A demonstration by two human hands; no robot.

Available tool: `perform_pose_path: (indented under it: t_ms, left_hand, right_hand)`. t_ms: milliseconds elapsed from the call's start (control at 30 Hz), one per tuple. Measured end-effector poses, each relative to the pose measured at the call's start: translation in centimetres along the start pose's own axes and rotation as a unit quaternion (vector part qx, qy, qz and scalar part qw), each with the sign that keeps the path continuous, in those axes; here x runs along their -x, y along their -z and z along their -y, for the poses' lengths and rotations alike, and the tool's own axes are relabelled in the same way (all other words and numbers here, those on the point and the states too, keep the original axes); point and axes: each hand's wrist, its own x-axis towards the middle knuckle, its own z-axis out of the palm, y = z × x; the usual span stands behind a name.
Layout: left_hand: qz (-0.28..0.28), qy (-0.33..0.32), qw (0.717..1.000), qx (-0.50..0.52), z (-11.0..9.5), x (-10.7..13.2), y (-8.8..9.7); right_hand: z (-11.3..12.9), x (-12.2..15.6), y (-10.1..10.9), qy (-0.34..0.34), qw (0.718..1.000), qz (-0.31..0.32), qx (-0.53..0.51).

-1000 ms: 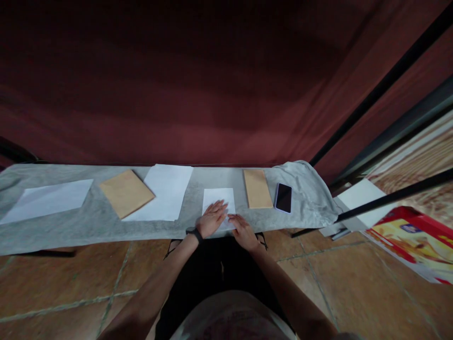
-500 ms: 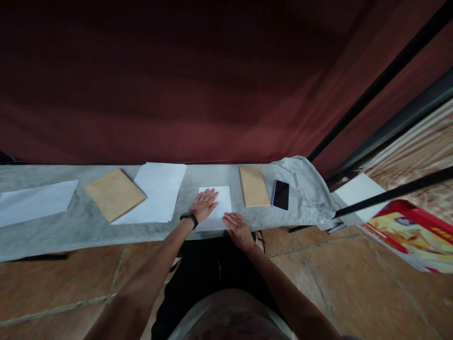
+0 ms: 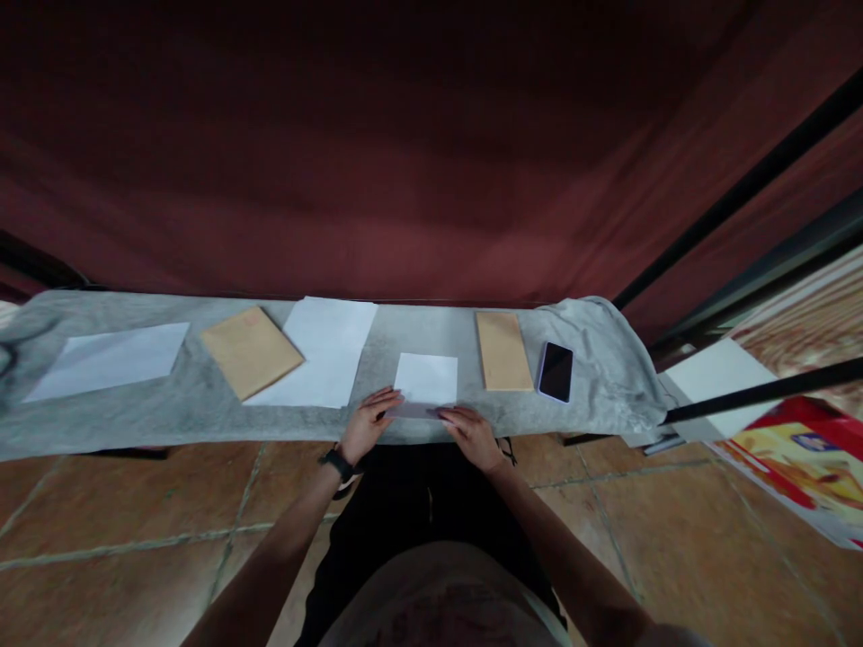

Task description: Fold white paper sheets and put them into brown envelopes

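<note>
A small white sheet of paper [image 3: 426, 377] lies in front of me, its near strip raised and in shadow. My left hand [image 3: 364, 426], with a dark band on its wrist, is closed on the strip's left end. At the right end, my right hand [image 3: 472, 435] pinches the same strip between thumb and fingers. The far part of the paper rests flat on the grey cloth. Right of it lies a flat brown envelope [image 3: 504, 350]. To its left are larger white sheets [image 3: 330, 350], partly under another brown envelope [image 3: 252, 352].
The grey cloth [image 3: 418, 323] covers a long narrow table against a dark red curtain [image 3: 404, 180]. A phone [image 3: 556, 372] lies near its right end, a white sheet [image 3: 111, 359] at the left. A red and yellow box [image 3: 802, 458] and black bars stand at right.
Half a second ago both hands lay flat on the paper. Now they are at its near corners, and the near edge has been lifted and turned away from me. The view has shifted slightly.
</note>
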Motion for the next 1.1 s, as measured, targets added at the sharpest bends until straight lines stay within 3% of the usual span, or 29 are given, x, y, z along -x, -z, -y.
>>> perform_pose_path:
  t_ms: [233, 433, 567, 667, 833, 933, 1000, 1100]
  left_hand:
    - [-0.095, 0.015, 0.995, -0.013, 0.4, -0.6, -1.0]
    - [-0.105, 0.057, 0.991, -0.052, 0.1, -1.6, -1.1]
    - [-0.116, 0.057, 0.989, -0.076, 0.1, -2.2, -1.2]
    - [-0.104, 0.042, 0.991, -0.075, 0.1, -1.9, -1.3]
    - [-0.009, -0.047, 0.998, -0.048, 0.2, 0.2, -0.8]
    - [0.027, -0.058, 0.997, -0.047, 0.2, 1.2, -0.4]
    - [0.028, -0.051, 0.998, -0.039, -0.1, 1.2, -0.2]
    - [-0.017, -0.001, 1.0, -0.016, -0.7, 0.5, -0.4]
  right_hand:
    - [-0.7, -0.9, 0.2, -0.072, 0.996, -0.05, -0.012]
    - [-1.4, -2.5, -0.8, -0.128, 0.985, -0.09, 0.078]
    - [-1.7, -3.3, -1.0, -0.141, 0.983, -0.098, 0.069]
    - [-1.8, -2.9, -0.7, -0.122, 0.987, -0.097, 0.028]
    - [-1.8, -1.0, 0.1, -0.052, 0.997, -0.062, -0.015]
    - [-1.8, -0.2, 0.6, -0.041, 0.999, -0.032, 0.0]
    - [-1.7, -0.1, 0.9, -0.042, 0.999, -0.021, 0.005]
    - [-1.5, -0.7, 0.8, -0.085, 0.995, -0.034, 0.03]
